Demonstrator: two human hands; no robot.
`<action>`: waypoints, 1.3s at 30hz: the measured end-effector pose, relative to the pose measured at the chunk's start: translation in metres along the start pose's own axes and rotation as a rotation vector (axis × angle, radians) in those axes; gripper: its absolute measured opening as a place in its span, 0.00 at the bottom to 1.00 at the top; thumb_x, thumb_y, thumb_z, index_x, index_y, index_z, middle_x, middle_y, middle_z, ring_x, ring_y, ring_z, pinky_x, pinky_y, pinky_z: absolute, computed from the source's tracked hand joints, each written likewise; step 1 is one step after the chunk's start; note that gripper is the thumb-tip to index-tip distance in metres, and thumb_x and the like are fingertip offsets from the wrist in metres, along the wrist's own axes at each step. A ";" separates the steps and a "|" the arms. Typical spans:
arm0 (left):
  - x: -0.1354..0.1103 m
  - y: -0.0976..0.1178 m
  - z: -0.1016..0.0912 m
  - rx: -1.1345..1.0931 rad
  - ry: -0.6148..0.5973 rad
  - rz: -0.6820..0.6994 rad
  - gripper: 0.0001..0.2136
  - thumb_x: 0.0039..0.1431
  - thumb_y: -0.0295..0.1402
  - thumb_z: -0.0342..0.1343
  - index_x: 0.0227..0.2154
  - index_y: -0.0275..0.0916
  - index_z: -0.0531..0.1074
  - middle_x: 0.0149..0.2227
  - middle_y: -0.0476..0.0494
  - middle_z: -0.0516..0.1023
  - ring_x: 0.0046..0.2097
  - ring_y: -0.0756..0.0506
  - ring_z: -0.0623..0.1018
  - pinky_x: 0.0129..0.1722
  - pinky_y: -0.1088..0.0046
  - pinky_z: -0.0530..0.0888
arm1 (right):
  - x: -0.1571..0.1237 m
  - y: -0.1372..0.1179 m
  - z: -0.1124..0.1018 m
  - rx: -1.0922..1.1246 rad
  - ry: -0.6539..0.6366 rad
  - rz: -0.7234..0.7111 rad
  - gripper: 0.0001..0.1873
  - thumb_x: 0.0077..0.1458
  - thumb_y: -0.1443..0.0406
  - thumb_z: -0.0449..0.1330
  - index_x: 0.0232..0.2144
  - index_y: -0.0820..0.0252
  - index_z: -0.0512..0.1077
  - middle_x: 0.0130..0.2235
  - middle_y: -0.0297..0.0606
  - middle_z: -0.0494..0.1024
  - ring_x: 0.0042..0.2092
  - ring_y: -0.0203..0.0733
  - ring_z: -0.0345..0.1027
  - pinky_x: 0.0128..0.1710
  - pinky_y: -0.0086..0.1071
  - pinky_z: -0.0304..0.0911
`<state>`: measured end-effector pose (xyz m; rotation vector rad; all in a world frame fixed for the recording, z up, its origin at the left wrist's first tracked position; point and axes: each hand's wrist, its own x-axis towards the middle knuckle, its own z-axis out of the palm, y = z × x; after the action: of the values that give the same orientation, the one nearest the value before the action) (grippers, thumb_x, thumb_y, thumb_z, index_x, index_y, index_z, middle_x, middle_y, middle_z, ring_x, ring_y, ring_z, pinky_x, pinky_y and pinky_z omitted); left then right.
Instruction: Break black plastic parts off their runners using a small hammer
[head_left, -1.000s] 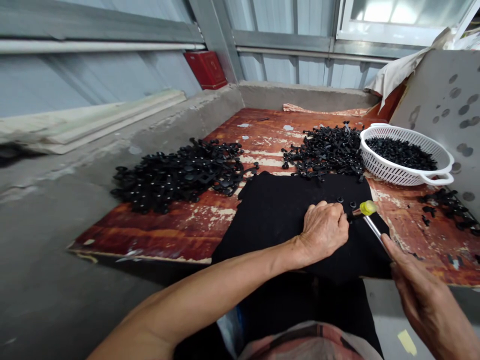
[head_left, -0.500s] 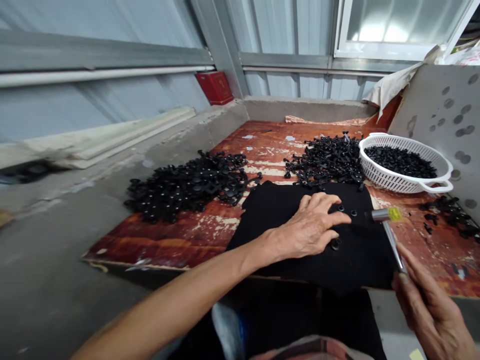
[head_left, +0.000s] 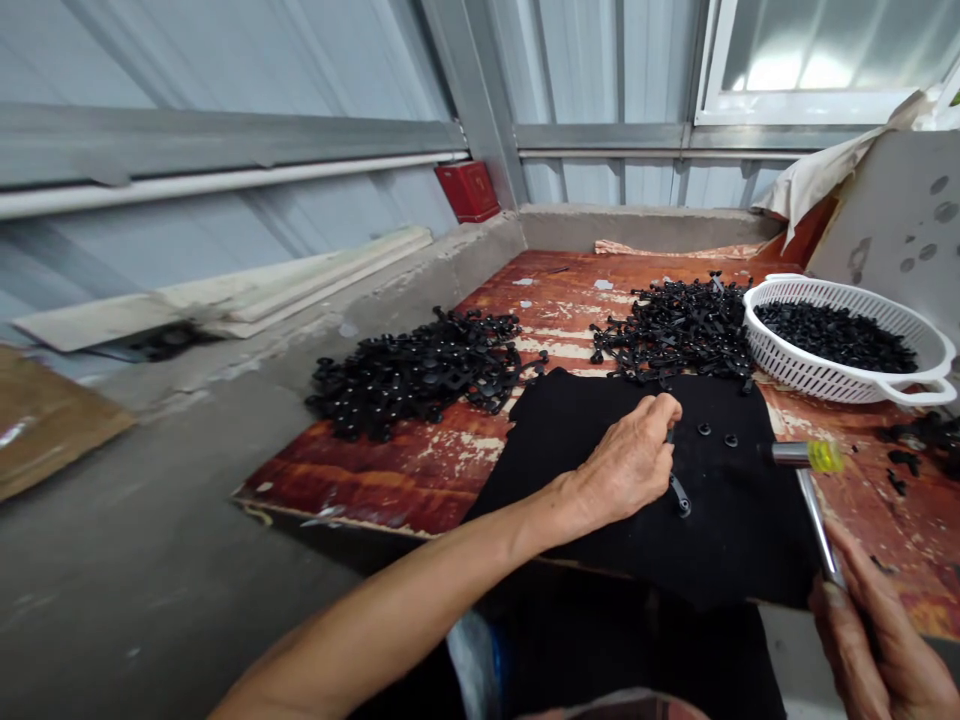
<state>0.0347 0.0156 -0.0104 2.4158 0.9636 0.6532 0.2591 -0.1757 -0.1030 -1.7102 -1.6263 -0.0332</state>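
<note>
Between the left pile of black parts (head_left: 416,378) and the right pile (head_left: 675,328), a lane of bare surface (head_left: 556,318) leads far. The white basket (head_left: 796,372) blocks the far right. On the black cloth (head_left: 536,455), room opens left of the left hand (head_left: 634,458); rightward, a black strip (head_left: 680,496), two small pieces (head_left: 730,440) and the hammer (head_left: 791,454) obstruct. The hammer head's clearance above the cloth is hard to judge.

Yellow-tipped hammer (head_left: 816,512) in the right grip (head_left: 877,625)
</note>
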 end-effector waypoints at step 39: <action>0.035 0.014 0.003 0.087 -0.154 -0.151 0.08 0.58 0.29 0.46 0.33 0.40 0.71 0.30 0.48 0.78 0.32 0.47 0.75 0.37 0.70 0.68 | -0.001 -0.016 0.001 -0.107 0.043 0.019 0.30 0.65 0.65 0.52 0.68 0.50 0.53 0.62 0.32 0.67 0.59 0.39 0.65 0.57 0.26 0.59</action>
<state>0.0659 0.0309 0.0038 2.3974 1.1167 0.3734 0.2445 -0.1779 -0.0967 -1.7926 -1.6021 -0.1493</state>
